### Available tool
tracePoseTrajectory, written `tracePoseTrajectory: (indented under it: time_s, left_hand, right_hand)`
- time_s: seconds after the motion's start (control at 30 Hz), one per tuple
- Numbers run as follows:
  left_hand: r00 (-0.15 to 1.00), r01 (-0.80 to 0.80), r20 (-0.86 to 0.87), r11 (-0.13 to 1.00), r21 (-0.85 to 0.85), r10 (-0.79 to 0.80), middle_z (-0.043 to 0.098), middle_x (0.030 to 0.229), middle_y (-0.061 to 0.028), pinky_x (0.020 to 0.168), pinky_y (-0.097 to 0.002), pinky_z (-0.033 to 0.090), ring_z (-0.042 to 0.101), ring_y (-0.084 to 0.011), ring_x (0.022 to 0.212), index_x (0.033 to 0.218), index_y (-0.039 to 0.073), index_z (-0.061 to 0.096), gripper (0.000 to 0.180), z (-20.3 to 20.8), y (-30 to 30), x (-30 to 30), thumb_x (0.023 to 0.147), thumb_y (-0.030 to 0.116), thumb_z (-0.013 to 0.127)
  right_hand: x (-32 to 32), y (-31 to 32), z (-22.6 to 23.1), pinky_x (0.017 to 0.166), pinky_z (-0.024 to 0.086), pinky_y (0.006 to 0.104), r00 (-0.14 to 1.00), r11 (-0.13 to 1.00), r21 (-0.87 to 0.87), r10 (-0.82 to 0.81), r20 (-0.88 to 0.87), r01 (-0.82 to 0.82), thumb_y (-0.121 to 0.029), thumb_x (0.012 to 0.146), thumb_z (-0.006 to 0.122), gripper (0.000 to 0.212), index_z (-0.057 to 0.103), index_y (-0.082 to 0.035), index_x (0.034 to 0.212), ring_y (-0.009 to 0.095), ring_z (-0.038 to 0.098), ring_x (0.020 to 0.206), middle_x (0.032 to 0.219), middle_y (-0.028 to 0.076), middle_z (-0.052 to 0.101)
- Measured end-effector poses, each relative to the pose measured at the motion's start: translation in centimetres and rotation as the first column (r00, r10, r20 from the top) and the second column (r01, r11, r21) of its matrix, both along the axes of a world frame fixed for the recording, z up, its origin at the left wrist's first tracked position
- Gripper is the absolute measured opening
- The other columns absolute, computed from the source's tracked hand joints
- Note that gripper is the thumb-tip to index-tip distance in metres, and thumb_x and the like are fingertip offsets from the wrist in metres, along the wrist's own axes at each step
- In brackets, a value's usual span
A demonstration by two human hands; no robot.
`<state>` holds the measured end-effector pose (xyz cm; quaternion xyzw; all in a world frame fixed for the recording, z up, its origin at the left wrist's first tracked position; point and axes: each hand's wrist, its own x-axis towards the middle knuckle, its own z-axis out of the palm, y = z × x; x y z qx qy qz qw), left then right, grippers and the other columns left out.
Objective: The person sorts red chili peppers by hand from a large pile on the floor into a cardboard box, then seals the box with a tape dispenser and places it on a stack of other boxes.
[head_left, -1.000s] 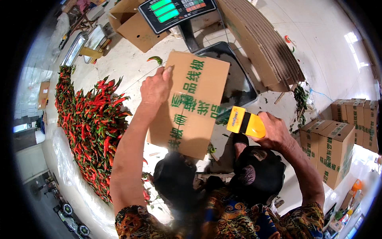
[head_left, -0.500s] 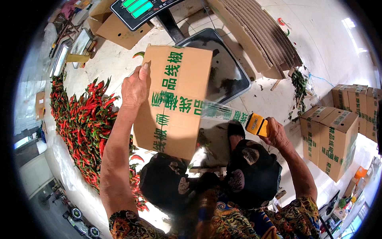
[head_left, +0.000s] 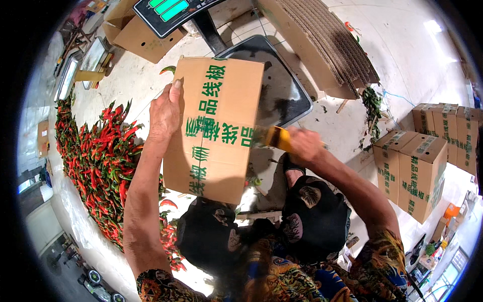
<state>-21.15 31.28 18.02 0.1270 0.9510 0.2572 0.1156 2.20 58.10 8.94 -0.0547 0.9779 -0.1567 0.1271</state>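
Observation:
A tan cardboard box [head_left: 221, 95] with green printed tape crossing its face stands tilted in front of my knees. My left hand [head_left: 165, 111] grips its left edge, thumb lying along the upper face and the other fingers hidden behind the side. In my right hand [head_left: 305, 143] is a yellow tape dispenser [head_left: 278, 138], held close to the box's right edge. The dispenser is slightly smeared by motion, and whether tape still runs between it and the box is hard to make out.
Behind the box is a weighing scale's dark platform [head_left: 282, 95] with its lit display [head_left: 168, 7]. Red and green chilli peppers [head_left: 103, 166] are heaped at left. Flattened cartons [head_left: 322, 45] stand far right of the scale; taped boxes [head_left: 410, 171] stand at right. Leaf scraps [head_left: 371, 108] litter the floor.
My right hand has brought the tape dispenser leftward and up to the box's right edge; the long stretched strip of tape no longer shows. My left hand keeps its hold on the box.

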Motion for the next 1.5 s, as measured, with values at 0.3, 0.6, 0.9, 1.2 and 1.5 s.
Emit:
tracePoseTrajectory:
  time_s: [0.3, 0.6, 0.9, 1.2, 1.5]
  left_hand:
    - [0.996, -0.030, 0.083, 0.996, 0.084, 0.023, 0.062, 0.113, -0.0296, 0.098, -0.0463, 0.042, 0.056, -0.0454, 0.112, 0.129, 0.005, 0.055, 0.065, -0.6, -1.5, -0.8, 0.100, 0.055, 0.026]
    - [0.929, 0.034, 0.283, 0.816, 0.577, -0.238, 0.034, 0.149, -0.0265, 0.114, -0.0396, 0.028, 0.035, -0.0361, 0.138, 0.148, 0.000, 0.027, 0.086, -0.8, 1.8, 0.9, 0.093, 0.064, 0.037]
    - [0.833, 0.549, -0.247, 0.795, 0.257, -0.495, 0.024, 0.156, -0.0148, 0.113, -0.0528, 0.019, 0.028, -0.0382, 0.137, 0.151, 0.015, 0.030, 0.071, -3.0, 6.4, 8.3, 0.092, 0.048, 0.055]
    - [0.956, -0.259, 0.275, 0.740, 0.621, 0.104, 0.040, 0.140, -0.0181, 0.097, -0.0334, 0.044, 0.042, -0.0276, 0.128, 0.143, 0.002, 0.037, 0.070, -11.3, -1.6, 7.4, 0.091, 0.040, 0.064]
    - [0.384, -0.613, 0.828, 0.558, 0.559, -0.408, 0.060, 0.125, -0.0130, 0.098, -0.0333, 0.044, 0.055, -0.0224, 0.114, 0.135, 0.001, 0.050, 0.069, -7.6, -4.3, 10.5, 0.093, 0.055, 0.053]
  right_hand:
    - [-4.3, -3.2, -1.3, 0.070, 0.053, 0.0388, 0.956, 0.914, 0.281, 0.282, 0.081, -0.293, -0.020, 0.072, 0.069, 0.026, 0.064, -0.002, 0.090, 0.029, 0.067, 0.084, 0.089, 0.011, 0.066]
    - [1.2, 6.3, 11.1, 0.070, 0.051, 0.0357, 0.775, 0.829, -0.167, -0.402, 0.487, 0.535, -0.042, 0.066, 0.082, 0.064, 0.059, 0.001, 0.107, 0.022, 0.062, 0.075, 0.085, 0.013, 0.063]
    - [-6.1, 4.2, 24.3, 0.103, 0.039, 0.0327, 0.803, 0.478, -0.645, -0.367, 0.470, 0.596, -0.026, 0.068, 0.083, 0.092, 0.038, -0.002, 0.145, 0.024, 0.052, 0.118, 0.128, 0.014, 0.056]
    - [-8.8, 5.6, 22.8, 0.094, 0.042, 0.0342, 0.931, 0.780, -0.574, -0.031, 0.363, 0.250, -0.034, 0.069, 0.083, 0.070, 0.054, 0.000, 0.124, 0.024, 0.048, 0.113, 0.123, 0.015, 0.049]
    - [-10.7, 5.9, 22.0, 0.093, 0.045, 0.0370, 0.882, 0.868, -0.481, 0.130, 0.453, 0.119, -0.028, 0.063, 0.087, 0.066, 0.060, -0.003, 0.117, 0.024, 0.053, 0.108, 0.114, 0.009, 0.051]
